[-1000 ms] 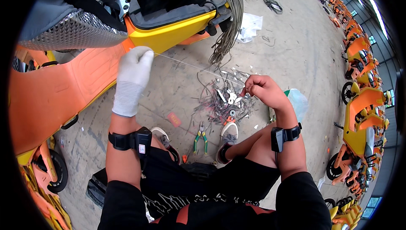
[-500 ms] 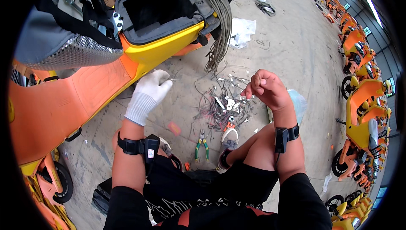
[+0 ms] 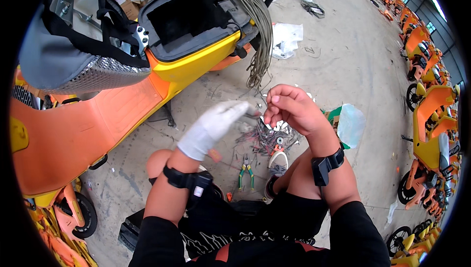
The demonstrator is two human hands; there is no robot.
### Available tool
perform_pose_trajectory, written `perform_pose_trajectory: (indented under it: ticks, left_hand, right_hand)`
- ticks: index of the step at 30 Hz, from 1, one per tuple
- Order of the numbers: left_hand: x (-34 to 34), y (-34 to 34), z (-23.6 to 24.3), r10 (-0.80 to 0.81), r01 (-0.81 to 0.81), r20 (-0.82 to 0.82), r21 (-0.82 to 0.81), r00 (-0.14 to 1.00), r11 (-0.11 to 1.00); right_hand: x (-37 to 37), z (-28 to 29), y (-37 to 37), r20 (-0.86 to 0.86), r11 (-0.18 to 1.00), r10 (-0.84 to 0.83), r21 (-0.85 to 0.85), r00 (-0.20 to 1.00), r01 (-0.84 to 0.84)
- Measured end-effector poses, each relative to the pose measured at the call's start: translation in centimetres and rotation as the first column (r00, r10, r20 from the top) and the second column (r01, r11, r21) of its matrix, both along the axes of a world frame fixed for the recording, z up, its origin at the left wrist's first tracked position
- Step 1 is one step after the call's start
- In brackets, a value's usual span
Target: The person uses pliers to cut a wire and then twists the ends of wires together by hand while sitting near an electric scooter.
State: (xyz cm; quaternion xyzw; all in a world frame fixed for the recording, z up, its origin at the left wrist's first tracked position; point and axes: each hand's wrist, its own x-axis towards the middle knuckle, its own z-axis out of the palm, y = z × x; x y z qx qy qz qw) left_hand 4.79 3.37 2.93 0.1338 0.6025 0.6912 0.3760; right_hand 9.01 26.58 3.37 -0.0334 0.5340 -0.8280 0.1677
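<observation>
My left hand [image 3: 216,124], in a white knit glove, reaches toward my bare right hand over the floor. Its fingertips are smeared by motion, so whether they grip anything is unclear. The fingers of my right hand [image 3: 293,107] are curled in a pinch; whatever lies between them is too small to make out. Below both hands spreads a pile of cut wire scraps and white bits [image 3: 260,137]. Pliers with green and yellow handles [image 3: 246,171] lie nearer my feet, beside a small metal ring-shaped part [image 3: 279,141].
An orange and yellow scooter [image 3: 122,102] stands at the left, with an open black compartment [image 3: 189,19] and a bundle of grey-green cords [image 3: 257,31] hanging off it. A silver-lined bag [image 3: 93,73] rests on it. Plastic bags [image 3: 287,40] lie beyond. More scooters [image 3: 429,120] line the right.
My gloved left hand has swung right, away from the scooter and close to my right hand. My right hand has shifted slightly left, fingers still curled. The whole view has shifted a little.
</observation>
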Motion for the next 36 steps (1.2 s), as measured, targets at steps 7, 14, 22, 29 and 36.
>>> perform_pose_trajectory:
  ticks: [7, 14, 22, 29, 36]
  left_hand:
    - [0.3, 1.8, -1.3, 0.177, -0.175, 0.109, -0.028, 0.978, 0.984]
    - [-1.2, 0.8, -3.9, 0.090, -0.159, 0.226, 0.310, 0.970, 0.937]
    - [-1.6, 0.2, -4.2, 0.130, -0.190, 0.237, 0.253, 0.963, 0.949]
    - [-1.6, -0.2, -4.1, 0.143, -0.196, 0.216, 0.249, 0.966, 0.948]
    - [-2.1, -0.7, -3.4, 0.165, -0.178, 0.070, 0.283, 0.984, 0.943]
  right_hand:
    - [0.8, -0.6, -3.3, -0.009, 0.936, -0.029, 0.351, 1.000, 0.030]
    - [0.6, -2.5, -4.2, -0.064, 0.878, 0.030, 0.479, 0.998, 0.005]
    - [0.7, -2.8, -5.5, -0.145, 0.766, 0.076, 0.641, 0.986, 0.035]
    - [1.1, -3.3, -6.0, -0.277, 0.651, 0.128, 0.748, 0.952, 0.130]
    - [0.0, -2.7, -2.3, -0.295, 0.567, -0.054, 0.777, 0.954, 0.273]
